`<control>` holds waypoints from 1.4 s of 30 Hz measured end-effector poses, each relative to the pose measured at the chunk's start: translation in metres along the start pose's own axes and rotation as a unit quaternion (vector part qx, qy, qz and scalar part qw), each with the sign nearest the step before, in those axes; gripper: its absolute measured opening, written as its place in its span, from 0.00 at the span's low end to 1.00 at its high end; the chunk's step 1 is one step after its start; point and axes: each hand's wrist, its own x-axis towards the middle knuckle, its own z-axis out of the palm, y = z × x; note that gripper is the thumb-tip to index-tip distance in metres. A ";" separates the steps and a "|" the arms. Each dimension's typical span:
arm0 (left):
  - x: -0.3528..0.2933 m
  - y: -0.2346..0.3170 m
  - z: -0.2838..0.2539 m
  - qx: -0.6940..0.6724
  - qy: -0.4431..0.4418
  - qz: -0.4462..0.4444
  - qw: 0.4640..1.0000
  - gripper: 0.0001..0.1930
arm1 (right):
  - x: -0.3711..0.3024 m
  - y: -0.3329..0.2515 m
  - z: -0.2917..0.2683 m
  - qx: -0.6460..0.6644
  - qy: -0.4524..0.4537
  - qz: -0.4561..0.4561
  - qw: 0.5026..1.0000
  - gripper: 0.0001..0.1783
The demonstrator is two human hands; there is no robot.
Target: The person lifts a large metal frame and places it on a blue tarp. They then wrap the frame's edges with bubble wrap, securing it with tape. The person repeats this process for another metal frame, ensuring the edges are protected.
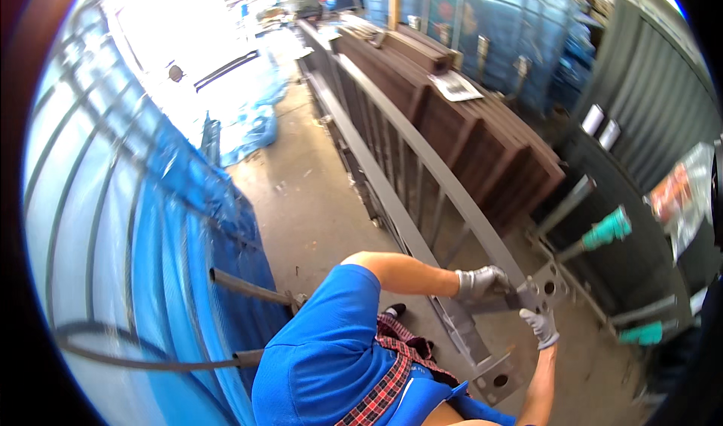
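A long grey metal frame [422,223] with upright bars runs away from me across the workspace. At its near end sit two metal plates with round holes, one an end plate [551,284] on the right and the other a lower plate [497,381]. My left hand [482,281], in a grey glove, is closed at the near end of the frame's upper rail. Close beside it, my gloved right hand [541,327] is closed just below the end plate. A small dark patch lies between both hands; what either one grips is hidden.
Brown metal panels [467,140] are stacked beyond the frame, with a printed sheet [456,87] on top. Blue sheeting over a rack [188,253] stands at my left, its pipe [248,284] jutting toward me. Rack arms with green wrapping [606,229] stick out on the right.
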 end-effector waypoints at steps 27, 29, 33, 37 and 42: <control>-0.016 0.079 0.019 0.187 -0.189 0.280 0.923 0.02 | 0.023 -0.115 0.182 -0.334 0.075 -0.479 0.809 0.39; -0.016 0.085 0.018 0.073 -0.216 0.216 0.949 0.04 | 0.022 -0.125 0.195 -0.366 0.095 -0.498 0.781 0.38; -0.049 0.138 0.086 -0.010 -0.104 0.098 0.990 0.20 | 0.005 -0.165 0.208 -0.402 0.061 -0.470 0.783 0.33; -0.043 0.153 0.102 0.452 -0.145 0.324 0.818 0.48 | -0.008 -0.209 0.256 -0.372 0.031 -0.457 0.807 0.33; -0.068 0.155 0.109 0.598 0.003 0.325 0.732 0.61 | -0.018 -0.257 0.320 -0.330 0.064 -0.510 0.792 0.37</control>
